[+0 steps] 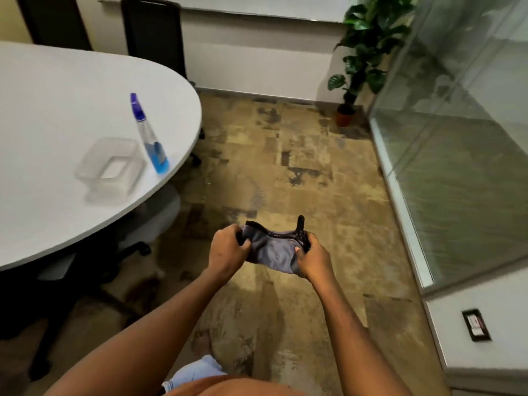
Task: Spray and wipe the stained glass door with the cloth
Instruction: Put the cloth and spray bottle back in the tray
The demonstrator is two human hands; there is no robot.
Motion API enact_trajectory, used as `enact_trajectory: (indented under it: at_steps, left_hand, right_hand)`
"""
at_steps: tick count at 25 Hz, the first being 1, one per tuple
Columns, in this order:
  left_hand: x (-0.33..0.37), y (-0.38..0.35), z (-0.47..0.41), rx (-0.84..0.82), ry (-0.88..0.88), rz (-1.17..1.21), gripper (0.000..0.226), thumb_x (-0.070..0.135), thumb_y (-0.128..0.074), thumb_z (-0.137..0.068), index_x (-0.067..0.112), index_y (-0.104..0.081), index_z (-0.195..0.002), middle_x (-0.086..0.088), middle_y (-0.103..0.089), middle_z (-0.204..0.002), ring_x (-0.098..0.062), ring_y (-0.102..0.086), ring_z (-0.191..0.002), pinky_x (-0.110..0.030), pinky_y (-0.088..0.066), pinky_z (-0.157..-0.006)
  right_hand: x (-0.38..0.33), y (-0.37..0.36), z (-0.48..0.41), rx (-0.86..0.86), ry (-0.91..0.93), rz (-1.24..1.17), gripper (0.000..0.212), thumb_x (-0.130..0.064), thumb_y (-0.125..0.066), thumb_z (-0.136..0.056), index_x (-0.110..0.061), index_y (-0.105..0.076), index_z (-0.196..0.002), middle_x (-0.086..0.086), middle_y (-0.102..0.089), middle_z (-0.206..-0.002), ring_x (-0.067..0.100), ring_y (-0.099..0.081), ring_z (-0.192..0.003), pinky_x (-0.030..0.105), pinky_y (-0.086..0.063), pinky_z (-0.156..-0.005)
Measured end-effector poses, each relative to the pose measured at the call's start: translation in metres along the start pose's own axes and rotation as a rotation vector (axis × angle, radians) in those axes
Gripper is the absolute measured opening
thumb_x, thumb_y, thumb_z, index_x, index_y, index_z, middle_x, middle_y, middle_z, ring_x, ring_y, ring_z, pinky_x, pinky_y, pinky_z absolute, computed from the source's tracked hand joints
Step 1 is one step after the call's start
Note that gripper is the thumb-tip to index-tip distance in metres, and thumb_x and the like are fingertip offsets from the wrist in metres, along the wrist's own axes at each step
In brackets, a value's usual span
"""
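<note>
- The soft grey cloth (274, 252) with a dark edge is held over the floor, between both hands.
- The left hand (227, 248) and right hand (313, 260) each pinch one side, likely to fold it for wiping.
- The tall clear spray bottle (150, 135) of blue liquid stands on the smooth white bench (57, 110).
- The shiny glass door (457, 138) is off to the right, not yet wiped.

No text, brand or number can be read anywhere. The bottle (150, 138) on the bench (57, 115), up and left of the fingers (245, 243), shows no legible label. The wall plate (476, 325), down and right of them, carries what may be a small sticker, too blurred to read.
</note>
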State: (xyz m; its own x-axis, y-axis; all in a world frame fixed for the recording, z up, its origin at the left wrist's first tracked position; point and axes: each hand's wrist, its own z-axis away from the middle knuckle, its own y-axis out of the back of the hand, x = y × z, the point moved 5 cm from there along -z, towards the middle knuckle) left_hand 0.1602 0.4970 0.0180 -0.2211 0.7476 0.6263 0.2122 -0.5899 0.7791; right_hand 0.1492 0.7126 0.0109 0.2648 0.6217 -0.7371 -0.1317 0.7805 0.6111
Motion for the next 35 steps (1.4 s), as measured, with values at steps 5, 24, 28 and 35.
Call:
enact_trajectory:
  at_steps: [5,24,28,35]
  left_hand:
    - [-0.064,0.053,-0.052,0.097,0.044,0.037,0.015,0.02,-0.064,-0.07,0.008,-0.056,-0.066,-0.005,-0.057,-0.06,-0.022,-0.051,-0.056,-0.029,-0.033,-0.052]
    - [-0.237,0.211,-0.24,0.249,0.317,0.168,0.012,0.016,-0.066,-0.072,0.009,-0.066,-0.081,-0.005,-0.067,-0.083,-0.018,-0.059,-0.075,-0.02,-0.04,-0.059]
    - [-0.25,0.231,-0.282,0.314,0.36,0.124,0.014,0.012,-0.068,-0.069,0.003,-0.069,-0.08,-0.011,-0.071,-0.082,-0.025,-0.064,-0.079,-0.032,-0.048,-0.07]
    - [-0.273,0.237,-0.308,0.433,0.483,0.106,0.013,0.011,-0.074,-0.068,0.008,-0.072,-0.08,-0.002,-0.065,-0.079,-0.017,-0.057,-0.076,-0.028,-0.041,-0.074]
  right_hand:
    - [-0.077,-0.066,-0.029,-0.017,0.08,0.071,0.041,-0.016,-0.055,-0.092,-0.021,-0.05,-0.133,0.014,-0.063,-0.118,0.032,-0.06,-0.104,0.035,-0.049,-0.08]
    - [-0.297,-0.275,-0.139,-0.12,0.297,0.15,0.045,-0.023,-0.056,-0.09,-0.024,-0.046,-0.135,0.012,-0.056,-0.12,0.03,-0.059,-0.106,0.032,-0.047,-0.081]
    - [-0.336,-0.303,-0.176,-0.246,0.374,0.155,0.047,-0.023,-0.053,-0.091,-0.027,-0.042,-0.136,0.011,-0.051,-0.119,0.031,-0.059,-0.105,0.037,-0.051,-0.087]
    - [-0.365,-0.329,-0.209,-0.41,0.44,0.2,0.049,-0.024,-0.049,-0.094,-0.028,-0.035,-0.141,0.011,-0.044,-0.133,0.031,-0.055,-0.115,0.042,-0.05,-0.098]
